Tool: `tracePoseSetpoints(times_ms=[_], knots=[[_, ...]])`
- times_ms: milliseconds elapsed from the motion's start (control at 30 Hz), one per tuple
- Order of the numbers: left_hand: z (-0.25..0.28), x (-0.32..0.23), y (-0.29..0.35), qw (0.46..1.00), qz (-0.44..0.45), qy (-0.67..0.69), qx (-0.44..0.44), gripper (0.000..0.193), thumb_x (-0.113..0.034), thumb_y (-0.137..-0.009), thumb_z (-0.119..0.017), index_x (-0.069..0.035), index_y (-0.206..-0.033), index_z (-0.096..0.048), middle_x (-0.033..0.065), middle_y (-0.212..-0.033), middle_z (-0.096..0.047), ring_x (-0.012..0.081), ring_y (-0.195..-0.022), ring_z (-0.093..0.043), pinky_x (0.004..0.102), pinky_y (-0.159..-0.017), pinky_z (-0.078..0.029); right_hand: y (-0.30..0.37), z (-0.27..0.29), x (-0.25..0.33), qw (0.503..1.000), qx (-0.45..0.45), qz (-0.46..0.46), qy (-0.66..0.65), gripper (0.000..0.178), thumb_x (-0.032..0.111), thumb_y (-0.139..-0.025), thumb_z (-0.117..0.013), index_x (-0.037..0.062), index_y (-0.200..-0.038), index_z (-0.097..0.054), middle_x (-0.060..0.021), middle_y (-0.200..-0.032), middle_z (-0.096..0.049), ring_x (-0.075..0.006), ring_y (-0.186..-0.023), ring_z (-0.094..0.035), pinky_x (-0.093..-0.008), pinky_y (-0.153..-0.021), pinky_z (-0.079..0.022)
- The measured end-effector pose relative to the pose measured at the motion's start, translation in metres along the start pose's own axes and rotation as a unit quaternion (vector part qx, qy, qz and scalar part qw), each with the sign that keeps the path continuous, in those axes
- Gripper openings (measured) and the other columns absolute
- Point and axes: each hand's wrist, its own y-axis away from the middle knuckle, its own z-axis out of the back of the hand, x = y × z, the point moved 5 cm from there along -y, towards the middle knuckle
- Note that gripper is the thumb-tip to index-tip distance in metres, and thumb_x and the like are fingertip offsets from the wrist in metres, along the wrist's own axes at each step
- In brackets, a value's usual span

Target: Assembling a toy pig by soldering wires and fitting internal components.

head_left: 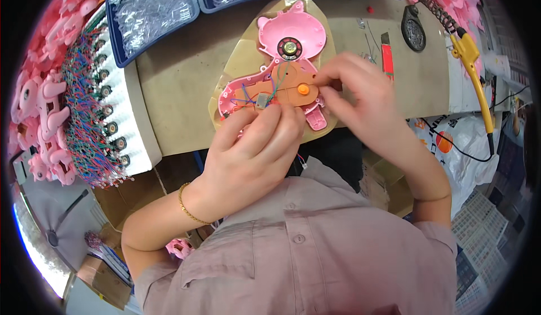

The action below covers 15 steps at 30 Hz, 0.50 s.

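A pink plastic toy shell half (294, 27), animal-shaped with an ear, lies hollow side up in a tan fixture (239, 61). A round speaker (290, 48) sits in its head. Across the body rests a brown-orange mechanism housing (290, 78) with an orange knob (304, 90); thin blue and green wires (243, 94) and a small pale block (262, 100) lie over it. My left hand (253, 140) is closed at the body's near edge, its fingertips hiding what they grip. At the housing's right end, my right hand (360, 92) pinches with thumb and forefinger; what lies between them is hidden.
Blue trays (194, 16) of clear plastic parts line the back. On the left are wired speakers on a white rack (132, 117) and pink shells (51, 117). A red-handled cutter (387, 61), a black oval object (414, 30) and a yellow soldering iron (470, 61) are right.
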Motion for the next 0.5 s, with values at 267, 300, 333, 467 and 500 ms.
tracePoseSetpoints(times_ms=[267, 300, 333, 467, 500], knots=[[-0.001, -0.004, 0.002, 0.999, -0.022, -0.014, 0.042, 0.039, -0.014, -0.067, -0.058, -0.009, -0.104, -0.066, 0.0018, -0.109, -0.057, 0.0146, -0.101, -0.054, 0.031, -0.085, -0.04, -0.007, 0.01, -0.003, 0.98, 0.056, -0.153, -0.112, 0.013, 0.001, -0.079, -0.066, -0.0011, -0.092, -0.065, -0.0089, -0.088, -0.065, -0.0203, -0.079, -0.062, -0.0279, -0.068, -0.049], [-0.004, -0.004, 0.003, 0.999, -0.02, -0.012, 0.041, 0.039, -0.014, -0.067, -0.058, -0.009, -0.104, -0.066, 0.0018, -0.109, -0.057, 0.0146, -0.101, -0.054, 0.031, -0.085, -0.04, -0.005, 0.007, -0.005, 0.98, 0.058, -0.154, -0.111, 0.013, 0.001, -0.079, -0.066, -0.0011, -0.092, -0.065, -0.0089, -0.088, -0.065, -0.0203, -0.079, -0.062, -0.0279, -0.068, -0.049], [-0.004, -0.004, 0.003, 1.0, -0.011, 0.003, 0.006, 0.032, -0.013, -0.066, -0.059, -0.006, -0.097, -0.065, 0.0038, -0.109, -0.057, 0.0164, -0.103, -0.053, 0.0311, -0.083, -0.041, -0.003, 0.006, -0.001, 0.995, 0.041, -0.085, -0.041, 0.013, 0.002, -0.078, -0.067, -0.0006, -0.091, -0.066, -0.0088, -0.087, -0.064, -0.0213, -0.079, -0.061, -0.0286, -0.069, -0.048], [-0.008, -0.006, 0.008, 0.999, 0.029, 0.009, -0.044, 0.035, -0.013, -0.069, -0.059, -0.009, -0.103, -0.066, 0.0023, -0.117, -0.058, 0.0151, -0.105, -0.053, 0.0308, -0.089, -0.038, 0.008, 0.001, 0.003, 0.997, -0.011, 0.012, 0.073, 0.012, 0.003, -0.075, -0.07, 0.0016, -0.086, -0.065, -0.0076, -0.085, -0.062, -0.0231, -0.082, -0.058, -0.0313, -0.073, -0.044], [-0.007, -0.005, 0.008, 0.999, 0.031, 0.008, -0.044, 0.035, -0.013, -0.069, -0.059, -0.009, -0.103, -0.066, 0.0023, -0.117, -0.058, 0.0151, -0.105, -0.053, 0.0308, -0.089, -0.038, 0.008, 0.0, 0.003, 0.997, -0.009, 0.013, 0.072, 0.012, 0.003, -0.075, -0.07, 0.0016, -0.086, -0.065, -0.0076, -0.085, -0.062, -0.0231, -0.082, -0.058, -0.0313, -0.073, -0.044]])
